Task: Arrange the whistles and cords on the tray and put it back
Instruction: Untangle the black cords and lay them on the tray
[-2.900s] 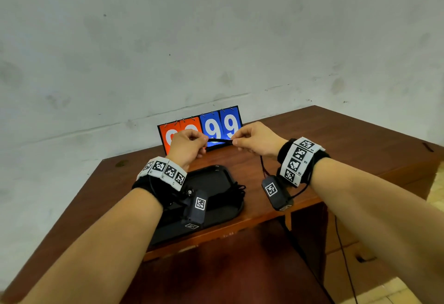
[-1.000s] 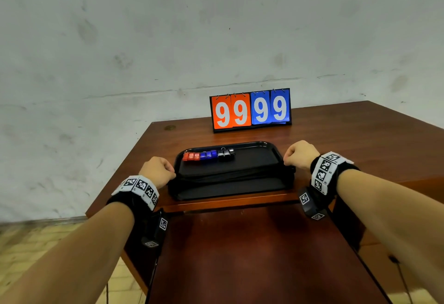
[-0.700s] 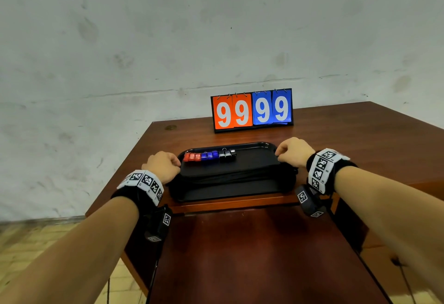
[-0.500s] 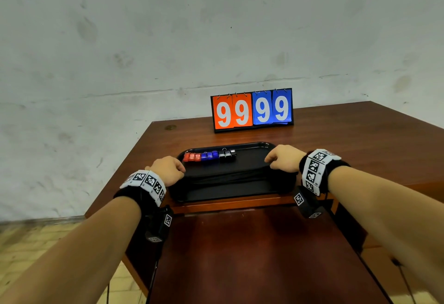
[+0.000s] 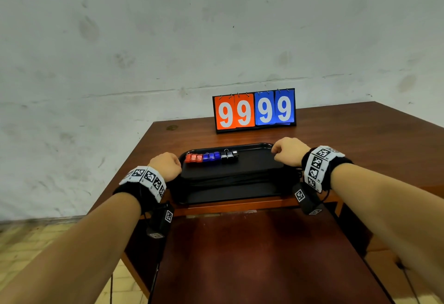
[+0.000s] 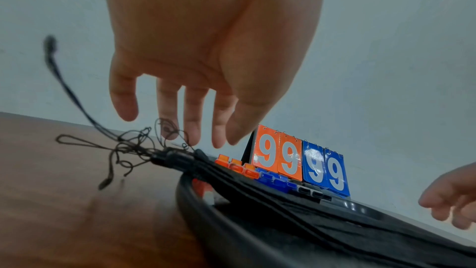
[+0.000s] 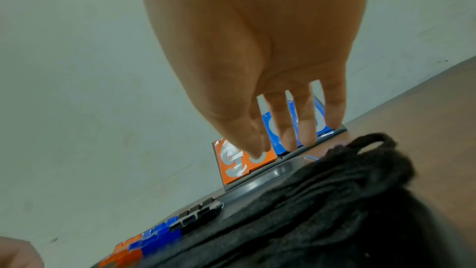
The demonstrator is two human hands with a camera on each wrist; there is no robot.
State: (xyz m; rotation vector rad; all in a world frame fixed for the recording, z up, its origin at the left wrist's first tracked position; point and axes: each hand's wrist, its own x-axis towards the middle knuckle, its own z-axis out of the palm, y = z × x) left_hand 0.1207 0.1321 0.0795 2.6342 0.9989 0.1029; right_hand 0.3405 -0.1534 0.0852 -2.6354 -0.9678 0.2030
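Observation:
A black tray (image 5: 228,195) lies near the table's front edge. Along its far side runs a row of whistles: red (image 5: 193,158), blue (image 5: 211,156), black (image 5: 229,154). A bundle of black cords (image 5: 230,180) lies lengthwise across the tray, with thin loop ends (image 6: 123,146) spilling over the left rim (image 6: 206,221). My left hand (image 5: 165,166) hovers at the tray's left end, its fingers (image 6: 193,125) straight above the cord ends and holding nothing. My right hand (image 5: 288,151) is over the right end, its fingers (image 7: 285,129) hanging above the looped cords (image 7: 335,191).
A flip scoreboard (image 5: 254,111) reading 9999 stands behind the tray against the wall. The brown table (image 5: 360,140) stretches to the right. A lower dark wooden surface (image 5: 252,255) sits in front of it, and tiled floor (image 5: 48,243) shows at the left.
Earlier both hands held a cord stretched above the tray. Over the last second they moved in from outside the tray's two ends and now sit over the ends.

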